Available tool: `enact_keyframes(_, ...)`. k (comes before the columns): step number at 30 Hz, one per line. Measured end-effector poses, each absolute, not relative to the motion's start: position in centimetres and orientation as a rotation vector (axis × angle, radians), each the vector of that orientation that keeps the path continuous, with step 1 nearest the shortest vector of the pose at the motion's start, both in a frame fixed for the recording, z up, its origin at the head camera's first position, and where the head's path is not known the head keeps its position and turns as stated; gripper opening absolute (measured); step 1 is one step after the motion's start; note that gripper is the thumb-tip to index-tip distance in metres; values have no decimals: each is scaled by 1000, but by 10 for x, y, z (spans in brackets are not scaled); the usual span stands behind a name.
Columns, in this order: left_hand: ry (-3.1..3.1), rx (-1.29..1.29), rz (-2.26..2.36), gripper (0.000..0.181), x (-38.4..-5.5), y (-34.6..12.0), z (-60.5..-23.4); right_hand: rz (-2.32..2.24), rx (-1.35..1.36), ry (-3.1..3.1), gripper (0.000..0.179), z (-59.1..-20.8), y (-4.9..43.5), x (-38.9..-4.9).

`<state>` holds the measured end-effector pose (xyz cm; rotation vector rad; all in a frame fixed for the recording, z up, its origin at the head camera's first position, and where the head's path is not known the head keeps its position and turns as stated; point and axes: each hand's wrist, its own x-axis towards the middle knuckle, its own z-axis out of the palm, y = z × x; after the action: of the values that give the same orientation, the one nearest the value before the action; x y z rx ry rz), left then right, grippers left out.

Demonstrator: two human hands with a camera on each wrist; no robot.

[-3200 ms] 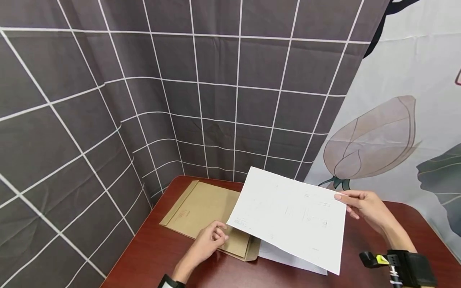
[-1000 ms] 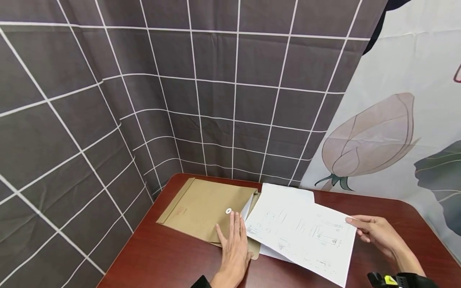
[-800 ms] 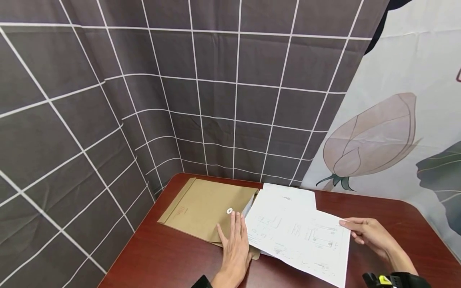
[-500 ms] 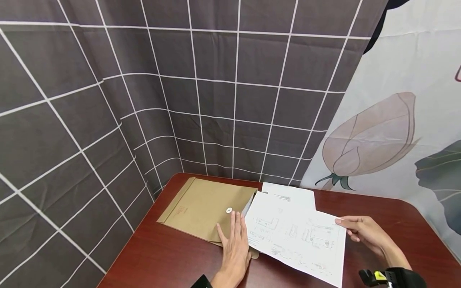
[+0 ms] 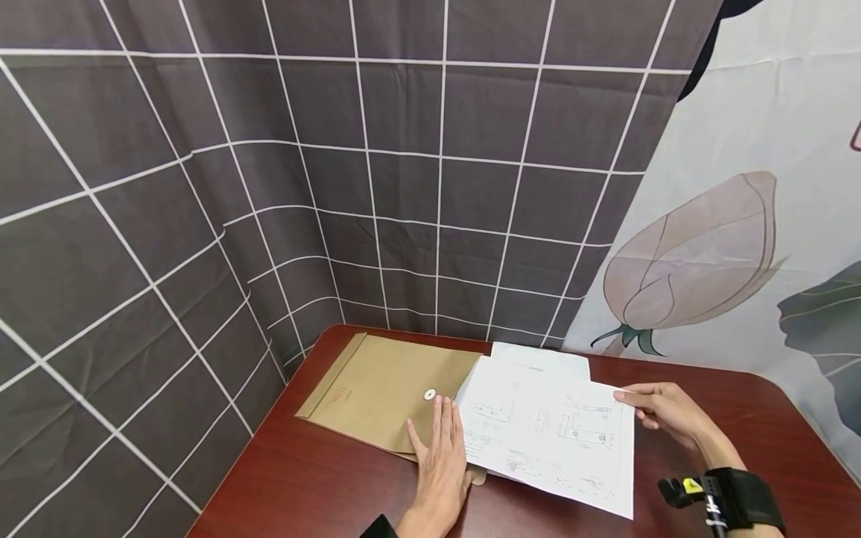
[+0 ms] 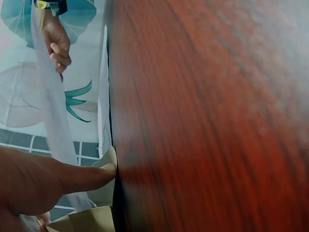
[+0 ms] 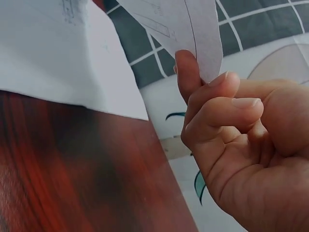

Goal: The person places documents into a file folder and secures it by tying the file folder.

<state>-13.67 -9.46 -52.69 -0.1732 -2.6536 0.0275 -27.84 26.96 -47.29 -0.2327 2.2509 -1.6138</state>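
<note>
A brown paper document envelope (image 5: 383,381) with a white round button lies on the table's left part. My left hand (image 5: 439,467) rests on its right end, fingers straight and a little spread. In the left wrist view my thumb (image 6: 87,180) touches the envelope's flap (image 6: 96,218). My right hand (image 5: 662,409) pinches the upper right corner of a white sheet of paper with line drawings (image 5: 551,437), tilted, its left edge at the envelope's mouth. The right wrist view shows that corner (image 7: 205,38) between thumb and fingers, the other fingers curled below.
Behind the held sheet, more white paper (image 5: 554,362) lies on the dark red wooden table (image 5: 713,396). A grey curtain with white grid lines (image 5: 403,187) stands at the back and left, a white flower-printed cloth (image 5: 713,134) at the right.
My left hand has moved from beside the envelope to flat on its right end. My right hand has lowered the drawn sheet, then shifted it left and slightly back toward the envelope.
</note>
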Motion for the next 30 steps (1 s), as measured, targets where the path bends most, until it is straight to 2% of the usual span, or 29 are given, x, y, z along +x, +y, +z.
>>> enact_keyframes(30, -2666, -181, 53, 110, -136, -93, -530, -1664, -263, 2254, 43, -477, 201, -302)
